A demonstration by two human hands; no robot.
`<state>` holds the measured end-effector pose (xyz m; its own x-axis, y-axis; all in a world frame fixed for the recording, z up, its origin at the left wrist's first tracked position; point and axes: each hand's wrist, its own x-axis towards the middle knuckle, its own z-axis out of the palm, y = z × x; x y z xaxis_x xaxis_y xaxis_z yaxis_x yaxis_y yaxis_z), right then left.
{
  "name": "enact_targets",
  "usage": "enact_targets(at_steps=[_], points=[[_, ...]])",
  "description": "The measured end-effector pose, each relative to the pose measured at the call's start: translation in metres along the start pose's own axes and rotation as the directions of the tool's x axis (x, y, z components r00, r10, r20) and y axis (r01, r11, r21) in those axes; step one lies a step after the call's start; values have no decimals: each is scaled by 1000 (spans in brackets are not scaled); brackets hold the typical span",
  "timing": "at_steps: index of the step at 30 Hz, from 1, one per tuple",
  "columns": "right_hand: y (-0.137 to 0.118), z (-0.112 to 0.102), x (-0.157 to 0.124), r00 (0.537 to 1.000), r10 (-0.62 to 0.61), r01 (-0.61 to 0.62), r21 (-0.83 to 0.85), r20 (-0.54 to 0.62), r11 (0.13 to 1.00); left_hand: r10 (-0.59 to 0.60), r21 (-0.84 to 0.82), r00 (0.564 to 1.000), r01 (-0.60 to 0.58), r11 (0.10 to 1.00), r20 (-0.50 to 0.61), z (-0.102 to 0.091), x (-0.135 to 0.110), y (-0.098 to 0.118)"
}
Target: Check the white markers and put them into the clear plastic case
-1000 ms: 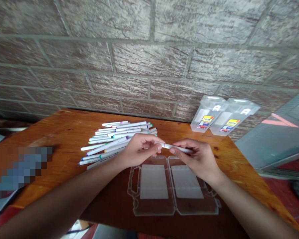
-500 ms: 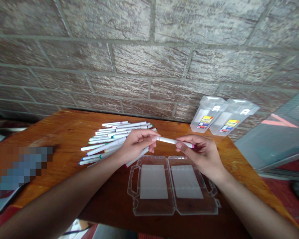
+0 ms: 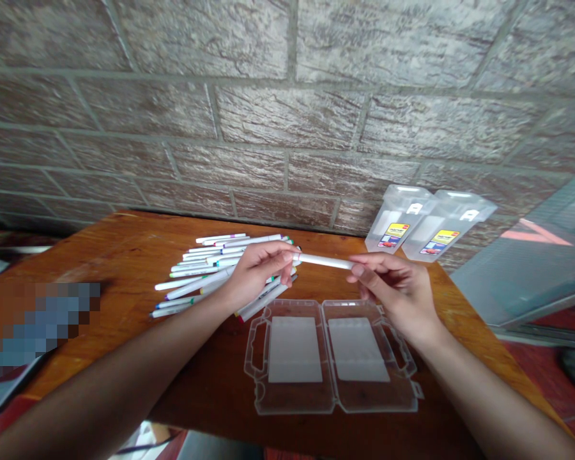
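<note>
A white marker (image 3: 324,260) is stretched level between my two hands, above the back edge of an open clear plastic case. My left hand (image 3: 263,268) pinches its left end, and my right hand (image 3: 397,291) is closed on its right end, covering the tip there. Under and behind my left hand lies a loose pile of white markers (image 3: 186,282) with coloured ends, partly hidden by that hand. The clear case (image 3: 335,393) lies flat below, its two halves spread side by side, each with a white sheet (image 3: 296,350) in it.
Two upright clear plastic cases (image 3: 393,217) with yellow and blue labels stand at the back right, by the stone-block wall (image 3: 287,115). The wooden table (image 3: 119,255) carries everything. A pixelated patch (image 3: 38,326) covers something at the left edge.
The marker has risen slightly. My right hand has shifted a little right and now covers the marker's pink end, which showed before. My left hand has moved slightly up and left.
</note>
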<state>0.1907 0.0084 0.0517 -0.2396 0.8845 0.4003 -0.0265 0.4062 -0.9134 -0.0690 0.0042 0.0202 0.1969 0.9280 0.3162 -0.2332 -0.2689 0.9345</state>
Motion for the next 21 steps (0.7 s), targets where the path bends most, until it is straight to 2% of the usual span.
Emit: enact_targets(at_steps=[8,15,21], points=[[2,-1,-1,999,29,-33,94,44,995,-26,-29,999,25,999,-26,1,0,2],[1,-3,0,994,6,-28,204,109,978,-27,-46,999,26,999,-18,2,1,4],[1,-4,0,992,47,-76,247,119,966,-30,-57,999,29,998,-18,2,-1,5]])
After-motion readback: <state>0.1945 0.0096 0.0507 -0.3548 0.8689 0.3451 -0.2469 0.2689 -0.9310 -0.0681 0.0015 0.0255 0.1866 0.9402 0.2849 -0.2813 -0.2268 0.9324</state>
